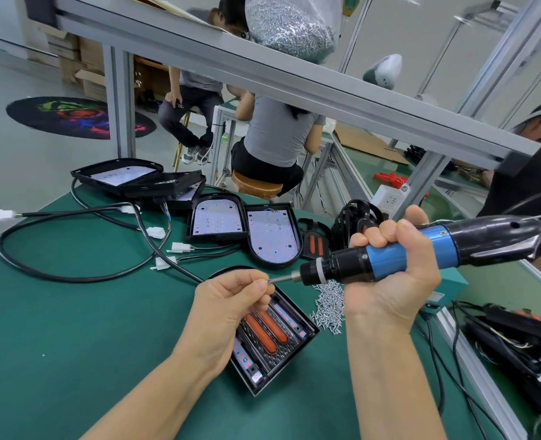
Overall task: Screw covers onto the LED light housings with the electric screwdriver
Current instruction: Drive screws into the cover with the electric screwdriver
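Note:
My right hand [393, 274] grips the blue and black electric screwdriver [389, 257], held level with its bit pointing left. My left hand [231, 300] pinches a small screw [266, 281] at the tip of the bit. Under my left hand lies a black LED light housing [275, 341] with a cover carrying two orange strips [267, 331]. A loose heap of silver screws [329, 304] lies on the green mat just right of that housing.
Two open housings with white LED boards [217, 217] [274, 236] sit behind, more housings [126, 176] at the far left. Black cables with white plugs [164, 263] loop over the green mat [72, 328]. Spare covers [355, 217], a metal rail [453, 341] and people lie beyond.

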`<action>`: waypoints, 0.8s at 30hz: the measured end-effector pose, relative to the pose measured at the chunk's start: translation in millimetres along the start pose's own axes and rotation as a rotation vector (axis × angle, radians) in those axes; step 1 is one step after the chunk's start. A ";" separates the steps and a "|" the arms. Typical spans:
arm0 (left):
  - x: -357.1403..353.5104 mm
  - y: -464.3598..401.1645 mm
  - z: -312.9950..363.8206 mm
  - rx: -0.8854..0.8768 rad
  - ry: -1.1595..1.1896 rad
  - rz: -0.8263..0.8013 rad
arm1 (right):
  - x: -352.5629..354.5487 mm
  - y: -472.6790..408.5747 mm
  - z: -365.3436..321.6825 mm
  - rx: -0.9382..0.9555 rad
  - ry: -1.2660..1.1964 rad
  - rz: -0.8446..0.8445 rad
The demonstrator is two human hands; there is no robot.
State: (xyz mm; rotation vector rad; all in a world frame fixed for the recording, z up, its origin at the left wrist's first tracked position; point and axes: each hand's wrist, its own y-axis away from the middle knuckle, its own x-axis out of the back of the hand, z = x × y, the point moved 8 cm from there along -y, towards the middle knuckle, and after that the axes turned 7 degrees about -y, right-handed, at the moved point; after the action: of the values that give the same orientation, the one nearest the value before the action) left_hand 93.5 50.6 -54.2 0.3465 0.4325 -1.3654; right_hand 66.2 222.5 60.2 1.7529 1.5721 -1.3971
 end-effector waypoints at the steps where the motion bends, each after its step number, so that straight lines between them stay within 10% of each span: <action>1: 1.1 0.0 3.6 -0.042 -0.048 0.017 | 2.7 -0.1 0.5 0.005 -0.006 0.021; 24: 14.9 -15.9 7.4 -0.020 -0.163 0.017 | 45.3 -8.8 28.7 -0.051 -0.111 0.205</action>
State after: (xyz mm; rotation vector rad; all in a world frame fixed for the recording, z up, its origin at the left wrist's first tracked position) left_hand 80.8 31.4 -54.9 0.2195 0.3074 -1.3603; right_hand 40.7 224.6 12.3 1.7214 1.3183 -1.3188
